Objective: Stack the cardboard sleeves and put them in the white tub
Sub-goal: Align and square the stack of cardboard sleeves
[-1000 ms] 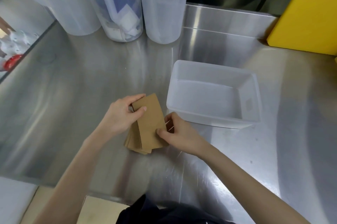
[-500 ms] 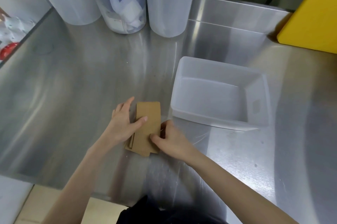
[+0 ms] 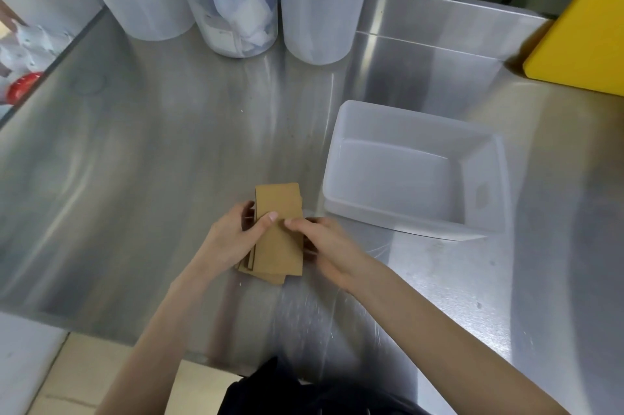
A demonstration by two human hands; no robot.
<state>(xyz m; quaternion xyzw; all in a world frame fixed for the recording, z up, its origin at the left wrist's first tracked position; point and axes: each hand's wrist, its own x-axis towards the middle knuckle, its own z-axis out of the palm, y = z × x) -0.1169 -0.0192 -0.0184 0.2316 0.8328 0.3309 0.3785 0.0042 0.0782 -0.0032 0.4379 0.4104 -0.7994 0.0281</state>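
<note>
A stack of brown cardboard sleeves (image 3: 278, 208) lies on the steel counter, its long side pointing away from me. My left hand (image 3: 233, 239) grips its left edge, thumb on top. My right hand (image 3: 324, 245) holds its right edge, thumb also pressed on the top sleeve. A few lower sleeves stick out at the near left corner. The white tub (image 3: 496, 178) stands empty just right of the stack, about a hand's width from my right hand.
Three tall translucent plastic containers (image 3: 314, 2) stand at the back of the steel counter (image 3: 152, 144); the middle one holds white and blue items. A yellow box (image 3: 584, 36) sits at the far right. The counter's front edge runs just below my forearms.
The fanned sleeves have been squared up and turned straight. Both hands closed in on the stack's sides, thumbs meeting on top.
</note>
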